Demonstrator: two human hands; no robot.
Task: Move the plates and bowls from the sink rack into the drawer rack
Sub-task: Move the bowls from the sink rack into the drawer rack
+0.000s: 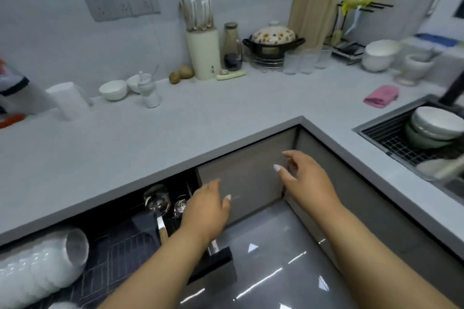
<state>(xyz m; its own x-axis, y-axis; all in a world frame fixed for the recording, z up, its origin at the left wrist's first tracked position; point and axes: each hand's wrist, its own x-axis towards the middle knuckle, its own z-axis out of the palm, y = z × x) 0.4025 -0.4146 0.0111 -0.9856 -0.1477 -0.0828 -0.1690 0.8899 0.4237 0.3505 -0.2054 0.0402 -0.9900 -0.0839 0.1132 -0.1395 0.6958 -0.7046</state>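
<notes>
Below the worktop (175, 138) corner, the drawer rack (120, 253) stands pulled out, a row of white bowls (37, 266) lying on their sides at its left end. Left hand (206, 211) hovers over the drawer's right edge, grip spread, holding nothing. Right hand (306, 180) is also spread and empty, and nearer the sink rack (391, 140). Stacked bowls (434, 128) sit there, up and right of the right hand, well apart. Sink's far side cut off by the frame; plates not made out; blur hides detail.
</notes>
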